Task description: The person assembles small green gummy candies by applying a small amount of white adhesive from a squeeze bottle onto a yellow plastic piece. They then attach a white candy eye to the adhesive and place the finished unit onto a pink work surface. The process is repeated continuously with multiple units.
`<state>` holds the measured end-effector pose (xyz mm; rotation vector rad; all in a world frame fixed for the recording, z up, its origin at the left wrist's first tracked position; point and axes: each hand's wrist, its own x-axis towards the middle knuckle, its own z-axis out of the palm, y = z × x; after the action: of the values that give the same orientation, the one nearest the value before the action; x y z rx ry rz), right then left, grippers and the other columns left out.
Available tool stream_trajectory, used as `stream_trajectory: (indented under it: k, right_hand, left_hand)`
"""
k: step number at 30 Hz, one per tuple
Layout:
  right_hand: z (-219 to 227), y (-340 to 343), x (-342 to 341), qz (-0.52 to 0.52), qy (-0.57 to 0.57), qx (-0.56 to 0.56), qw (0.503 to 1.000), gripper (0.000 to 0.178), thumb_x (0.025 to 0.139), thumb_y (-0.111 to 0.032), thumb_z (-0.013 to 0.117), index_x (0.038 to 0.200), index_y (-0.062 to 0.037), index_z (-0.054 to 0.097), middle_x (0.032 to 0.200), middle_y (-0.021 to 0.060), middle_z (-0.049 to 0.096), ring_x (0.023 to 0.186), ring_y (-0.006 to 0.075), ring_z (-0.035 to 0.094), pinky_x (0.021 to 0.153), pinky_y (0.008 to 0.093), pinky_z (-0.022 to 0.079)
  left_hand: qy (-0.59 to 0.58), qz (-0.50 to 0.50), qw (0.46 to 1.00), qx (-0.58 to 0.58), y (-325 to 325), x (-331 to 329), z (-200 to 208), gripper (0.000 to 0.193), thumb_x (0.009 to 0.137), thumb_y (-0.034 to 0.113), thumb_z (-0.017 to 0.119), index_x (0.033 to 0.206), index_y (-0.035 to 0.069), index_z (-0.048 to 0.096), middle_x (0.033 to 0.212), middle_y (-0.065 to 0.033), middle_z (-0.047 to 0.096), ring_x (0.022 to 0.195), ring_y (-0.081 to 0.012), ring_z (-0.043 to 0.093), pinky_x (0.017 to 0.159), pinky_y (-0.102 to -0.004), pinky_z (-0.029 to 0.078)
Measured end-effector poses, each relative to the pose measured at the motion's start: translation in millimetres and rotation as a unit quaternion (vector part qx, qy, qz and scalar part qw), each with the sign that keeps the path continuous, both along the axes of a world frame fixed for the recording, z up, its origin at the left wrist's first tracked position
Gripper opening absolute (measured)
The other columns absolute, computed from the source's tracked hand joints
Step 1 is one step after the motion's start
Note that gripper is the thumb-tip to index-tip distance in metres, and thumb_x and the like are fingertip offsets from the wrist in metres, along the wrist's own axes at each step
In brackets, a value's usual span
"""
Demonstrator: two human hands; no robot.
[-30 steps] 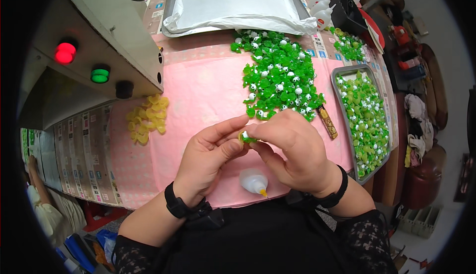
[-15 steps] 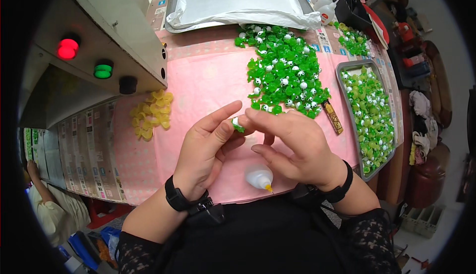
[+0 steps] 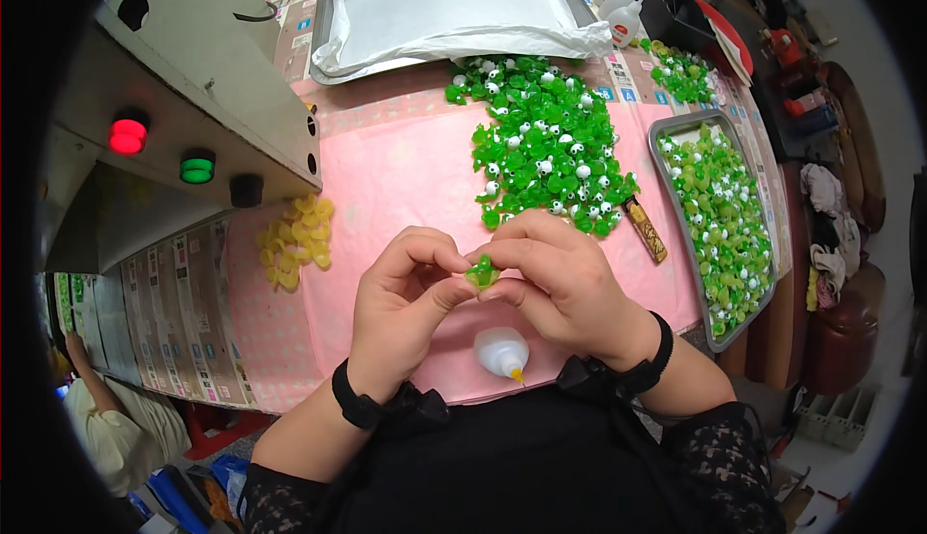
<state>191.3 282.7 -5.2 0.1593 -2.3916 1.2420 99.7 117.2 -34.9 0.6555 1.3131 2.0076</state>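
Note:
My left hand and my right hand meet over the pink sheet, fingertips pinched on a small green plastic piece between them. A yellowish part seems to show along its lower edge, but the fingers partly cover it. Just below my hands a white squeeze bottle with a yellow nozzle lies on its side. Beyond them spreads a pile of green plastic pieces, many bearing white balls with black spots. To the left of my left hand lies a small heap of yellow cup-shaped pieces.
On the right is a metal tray full of green, yellow and white pieces. A patterned lighter-like stick lies beside the pile. At the back sits a paper-lined tray. A machine with lit buttons stands left; a co-worker's arm shows beyond.
My hands have closed together and both now pinch the green piece. It has been turned, so its white part no longer shows. The view has shifted slightly.

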Motion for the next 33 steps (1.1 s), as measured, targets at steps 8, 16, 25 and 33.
stream_trajectory:
  k: [8,16,25,33]
  right_hand:
    - [-1,0,2,0.012,-0.003,-0.011,1.0,0.022,0.074,-0.004,0.071,0.095,-0.0019,0.064,0.082,0.0111,0.058,0.069,0.0284,0.058,0.059,0.0364,0.047]
    - [-6,1,6,0.022,-0.035,-0.011,0.999,0.021,0.074,-0.004,0.071,0.094,-0.0022,0.065,0.082,0.0106,0.058,0.07,0.0283,0.059,0.06,0.0375,0.047]
    - [-7,11,8,0.048,-0.031,-0.032,0.998,0.015,0.077,-0.006,0.069,0.092,-0.005,0.068,0.08,0.0104,0.058,0.069,0.0282,0.058,0.06,0.037,0.047]
    - [-9,21,7,0.095,-0.112,-0.06,0.987,0.018,0.072,-0.004,0.062,0.087,-0.0046,0.071,0.071,0.0094,0.059,0.064,0.0265,0.057,0.057,0.0374,0.046]
  left_hand:
    - [0.037,0.0,0.999,-0.016,-1,-2,-2,0.014,0.08,-0.007,0.07,0.09,0.001,0.063,0.094,-0.006,0.056,0.086,-0.0121,0.057,0.077,-0.024,0.049]
    - [0.032,-0.037,0.998,-0.038,-3,-7,0,0.015,0.079,-0.01,0.068,0.088,0.001,0.063,0.093,-0.0062,0.058,0.085,-0.0132,0.058,0.076,-0.0247,0.05]
    - [0.002,-0.074,0.996,-0.047,-2,-9,-1,0.013,0.079,-0.009,0.069,0.087,0.0,0.064,0.094,-0.0061,0.059,0.085,-0.0126,0.058,0.076,-0.0253,0.05]
    - [0.043,-0.102,0.991,-0.082,-3,-10,-9,0.012,0.078,-0.005,0.071,0.08,0.004,0.063,0.086,-0.0049,0.059,0.079,-0.0122,0.058,0.07,-0.025,0.049]
